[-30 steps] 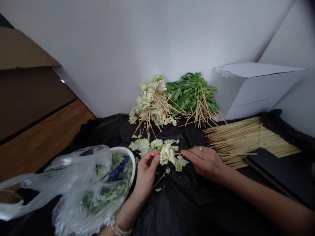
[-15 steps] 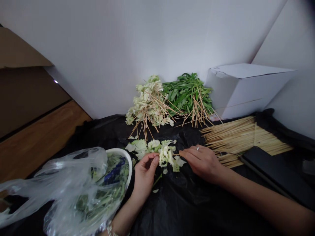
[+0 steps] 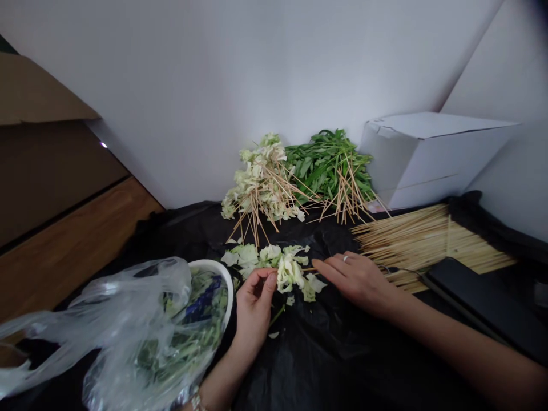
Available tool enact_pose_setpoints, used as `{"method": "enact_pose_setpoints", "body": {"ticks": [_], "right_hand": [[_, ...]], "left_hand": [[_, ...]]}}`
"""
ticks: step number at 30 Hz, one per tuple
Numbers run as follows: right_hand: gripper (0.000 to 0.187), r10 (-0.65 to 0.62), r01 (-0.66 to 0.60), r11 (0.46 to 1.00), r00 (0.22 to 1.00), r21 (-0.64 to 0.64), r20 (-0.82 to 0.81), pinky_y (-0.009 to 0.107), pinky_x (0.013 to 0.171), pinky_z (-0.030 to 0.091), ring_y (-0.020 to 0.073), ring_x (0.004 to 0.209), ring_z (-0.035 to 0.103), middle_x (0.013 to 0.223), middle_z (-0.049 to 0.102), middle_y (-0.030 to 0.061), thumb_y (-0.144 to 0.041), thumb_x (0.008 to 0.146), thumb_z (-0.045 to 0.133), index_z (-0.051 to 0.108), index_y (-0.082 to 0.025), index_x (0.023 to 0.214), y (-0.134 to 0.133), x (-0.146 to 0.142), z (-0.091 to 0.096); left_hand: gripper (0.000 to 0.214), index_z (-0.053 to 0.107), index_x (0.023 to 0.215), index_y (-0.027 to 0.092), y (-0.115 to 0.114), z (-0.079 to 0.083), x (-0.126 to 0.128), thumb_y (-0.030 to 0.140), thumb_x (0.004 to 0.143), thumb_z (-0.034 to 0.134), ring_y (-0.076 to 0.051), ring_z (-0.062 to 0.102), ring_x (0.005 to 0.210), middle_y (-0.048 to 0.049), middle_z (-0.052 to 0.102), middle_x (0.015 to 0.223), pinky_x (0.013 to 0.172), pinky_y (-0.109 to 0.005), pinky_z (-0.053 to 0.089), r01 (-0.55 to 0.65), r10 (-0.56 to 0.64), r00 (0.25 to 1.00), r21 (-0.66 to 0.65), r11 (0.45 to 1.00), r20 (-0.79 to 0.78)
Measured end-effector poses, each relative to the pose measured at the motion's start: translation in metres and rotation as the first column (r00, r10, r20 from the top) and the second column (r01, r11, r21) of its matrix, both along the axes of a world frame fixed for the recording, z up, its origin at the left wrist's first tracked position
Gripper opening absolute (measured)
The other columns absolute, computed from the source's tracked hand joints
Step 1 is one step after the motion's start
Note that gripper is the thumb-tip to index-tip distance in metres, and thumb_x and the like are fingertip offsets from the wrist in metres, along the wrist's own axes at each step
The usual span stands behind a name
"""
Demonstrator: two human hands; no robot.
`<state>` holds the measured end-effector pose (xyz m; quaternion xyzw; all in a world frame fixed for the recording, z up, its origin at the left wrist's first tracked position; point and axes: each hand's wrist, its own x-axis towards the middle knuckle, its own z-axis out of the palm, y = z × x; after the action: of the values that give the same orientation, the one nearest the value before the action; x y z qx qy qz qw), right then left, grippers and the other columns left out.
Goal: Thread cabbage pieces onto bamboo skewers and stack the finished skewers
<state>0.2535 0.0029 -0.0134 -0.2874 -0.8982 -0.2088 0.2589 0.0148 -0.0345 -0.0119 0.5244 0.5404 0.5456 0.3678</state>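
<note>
My left hand [image 3: 256,297] is closed in a pinch at the left edge of a bunched cabbage leaf [image 3: 289,273]. My right hand [image 3: 357,281], with a ring on one finger, grips a thin wooden skewer [image 3: 308,269] that runs leftward into that leaf. Most of the skewer is hidden by the hand and the leaf. Just behind and under the held piece lie loose cabbage leaves [image 3: 246,257] on the black plastic sheet [image 3: 308,359]. Small scraps and a green stem lie close to my left hand.
Against the wall are piles of skewered cabbage [image 3: 261,171] and skewered green leaves [image 3: 319,165]. Bare skewers [image 3: 406,240] spread at right, beside a black device [image 3: 475,297] and white box [image 3: 449,165]. A white-rimmed tub [image 3: 230,294] of greens and a clear plastic bag [image 3: 128,319] sit left.
The whole view has shifted slightly, so everything sits a little further right and lower. Both hands keep nearly the same hold on the cabbage leaf and skewer.
</note>
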Motion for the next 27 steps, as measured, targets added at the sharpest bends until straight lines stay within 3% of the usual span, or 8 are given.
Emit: {"method": "enact_pose_setpoints", "body": {"ticks": [6,11,14,16,19,21,24,27], "right_hand": [[0.03,-0.248,0.247,0.968,0.968,0.032,0.026,0.04,0.082,0.037,0.0233,0.087,0.058,0.092,0.069,0.0098,-0.01,0.094,0.042,0.062,-0.013,0.116,0.031,0.034,0.007],[0.027,-0.408,0.357,0.904,0.886,-0.237,-0.221,0.039,0.076,0.043,0.0251,0.083,0.064,0.094,0.072,0.0104,-0.021,0.096,0.042,0.067,-0.018,0.106,0.046,0.057,0.008],[0.031,-0.508,0.24,0.829,0.701,-0.505,-0.501,0.036,0.07,0.048,0.0223,0.074,0.067,0.082,0.071,0.0067,-0.035,0.098,0.039,0.065,-0.02,0.107,0.054,0.069,0.011],[0.035,-0.547,0.079,0.791,0.535,-0.607,-0.644,0.035,0.064,0.05,0.0196,0.064,0.065,0.075,0.068,0.0045,-0.044,0.096,0.04,0.063,-0.021,0.107,0.06,0.08,0.016],[0.04,-0.58,-0.021,0.777,0.365,-0.629,-0.728,0.031,0.051,0.044,0.0161,0.053,0.059,0.071,0.066,0.0051,-0.053,0.092,0.046,0.064,-0.02,0.105,0.07,0.103,0.024],[0.041,-0.601,0.018,0.779,0.309,-0.627,-0.737,0.028,0.047,0.036,0.0127,0.048,0.052,0.07,0.065,0.006,-0.053,0.091,0.047,0.065,-0.019,0.107,0.078,0.119,0.028],[0.044,-0.627,0.098,0.773,0.265,-0.627,-0.733,0.029,0.045,0.029,0.0091,0.044,0.04,0.064,0.06,0.0045,-0.052,0.09,0.048,0.066,-0.016,0.108,0.09,0.135,0.028],[0.045,-0.644,0.164,0.762,0.295,-0.627,-0.706,0.029,0.045,0.03,0.0118,0.045,0.039,0.056,0.055,0.001,-0.051,0.087,0.049,0.067,-0.014,0.105,0.107,0.131,0.028]], "left_hand": [[0.021,0.065,0.084,0.017,0.0,0.006,-0.002,0.038,0.086,0.063,-0.013,0.054,0.066,0.0008,0.06,0.072,0.064,-0.023,0.044,-0.09,0.09,0.996,0.058,0.994,0.002],[0.022,0.061,0.104,0.02,-0.007,0.009,0.005,0.03,0.086,0.065,-0.013,0.06,0.072,0.0001,0.063,0.08,0.068,-0.024,0.049,-0.045,0.039,0.998,0.15,0.988,0.043],[0.008,0.064,0.096,0.021,-0.018,0.011,0.011,0.021,0.089,0.061,-0.014,0.063,0.075,-0.0018,0.066,0.082,0.07,-0.025,0.05,0.193,-0.142,0.97,0.27,0.943,-0.198],[0.008,0.067,0.089,0.019,-0.026,0.011,0.014,0.016,0.089,0.06,-0.015,0.064,0.077,-0.0038,0.069,0.081,0.072,-0.026,0.049,0.435,-0.277,0.854,0.313,0.844,-0.44],[0.006,0.068,0.088,0.018,-0.034,0.008,0.019,0.016,0.086,0.062,-0.017,0.066,0.073,-0.0045,0.072,0.076,0.07,-0.029,0.049,0.658,-0.311,0.662,0.33,0.677,-0.682],[0.006,0.068,0.084,0.018,-0.036,0.005,0.021,0.018,0.087,0.062,-0.016,0.065,0.068,-0.0036,0.071,0.071,0.065,-0.028,0.048,0.704,-0.297,0.603,0.318,0.635,-0.741],[0.011,0.067,0.08,0.017,-0.035,0.002,0.022,0.02,0.088,0.06,-0.015,0.065,0.067,-0.0033,0.071,0.069,0.064,-0.027,0.048,0.706,-0.298,0.591,0.302,0.641,-0.75],[0.014,0.066,0.078,0.018,-0.035,0.002,0.022,0.02,0.089,0.058,-0.015,0.065,0.066,-0.0035,0.07,0.068,0.064,-0.027,0.048,0.693,-0.283,0.592,0.298,0.656,-0.754]]}}
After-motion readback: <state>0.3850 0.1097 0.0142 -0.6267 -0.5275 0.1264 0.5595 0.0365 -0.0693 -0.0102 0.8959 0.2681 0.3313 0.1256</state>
